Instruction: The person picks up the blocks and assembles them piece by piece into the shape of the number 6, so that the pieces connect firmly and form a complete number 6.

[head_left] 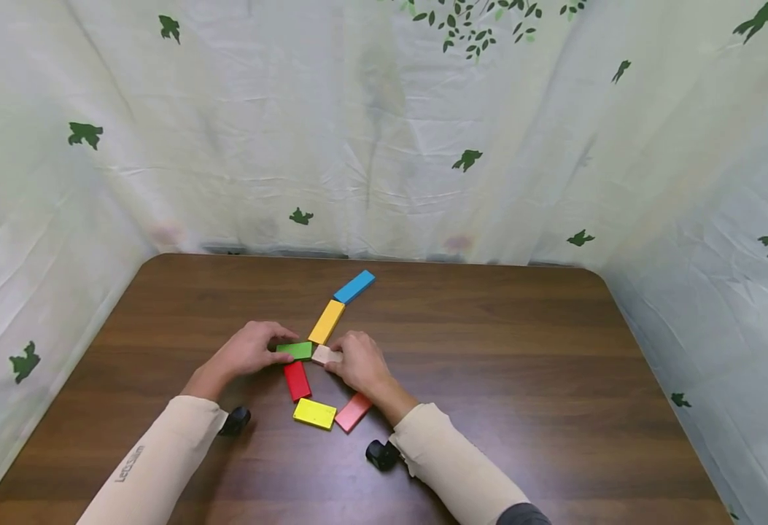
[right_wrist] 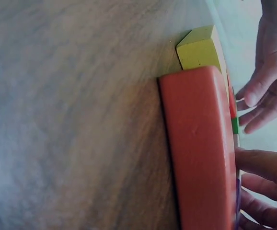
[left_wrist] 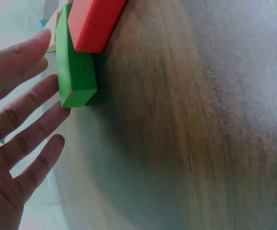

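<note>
My left hand (head_left: 252, 348) has its thumb and fingers on opposite sides of a green block (head_left: 295, 351), which lies flat on the table. Close by, my right hand (head_left: 362, 362) pinches a pale wooden block (head_left: 324, 355) that lies against the green one's right end. A red block (head_left: 297, 381) runs from below the green block toward a yellow block (head_left: 314, 413). Next to that, a pink block (head_left: 354, 413) lies partly hidden by my right wrist. An orange-yellow block (head_left: 327, 321) and a blue block (head_left: 354, 286) extend away at the top.
A brown wooden table (head_left: 521, 379) carries everything, with a leaf-patterned white curtain (head_left: 370, 146) around its far and side edges. A thin purple edge (right_wrist: 237, 196) shows beneath the right fingers in the right wrist view.
</note>
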A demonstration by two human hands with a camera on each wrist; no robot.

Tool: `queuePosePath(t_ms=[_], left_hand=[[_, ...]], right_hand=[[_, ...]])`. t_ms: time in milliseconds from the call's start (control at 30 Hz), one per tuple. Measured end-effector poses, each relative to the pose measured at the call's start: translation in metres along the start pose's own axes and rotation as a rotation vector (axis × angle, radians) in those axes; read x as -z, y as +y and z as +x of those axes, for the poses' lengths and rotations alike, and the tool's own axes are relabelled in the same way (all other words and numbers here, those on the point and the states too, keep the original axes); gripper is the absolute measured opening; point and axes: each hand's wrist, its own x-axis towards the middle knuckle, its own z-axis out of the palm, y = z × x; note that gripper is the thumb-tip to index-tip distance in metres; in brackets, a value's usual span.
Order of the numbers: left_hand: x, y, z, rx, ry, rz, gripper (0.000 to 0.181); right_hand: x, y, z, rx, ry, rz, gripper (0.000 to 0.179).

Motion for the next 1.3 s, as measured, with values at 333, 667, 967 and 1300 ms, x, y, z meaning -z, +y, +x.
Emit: queuePosePath(t_ms=[333, 667, 967, 1300], left_hand=[[-0.005, -0.005, -0.001, -0.033, 0.005, 0.070, 0.039], [-0.007, -0.006, -0.003, -0.055, 0.024, 0.094, 0.037], [-0.009, -0.012, -0.005, -0.070, 0.062, 0.118, 0.036], [-0.009, -0.011, -0.004, 0.015, 0.063, 0.083, 0.040]], right_hand=[[0.000, 0.001, 0.001, -0.001, -0.002, 0.013, 0.020], [0.000, 0.000, 0.000, -0.012, -0.009, 0.010, 0.021], [-0.001, 0.001, 0.000, -0.005, 0.000, 0.004, 0.020], [-0.002, 0.000, 0.001, -0.002, 0.001, -0.001, 0.019]])
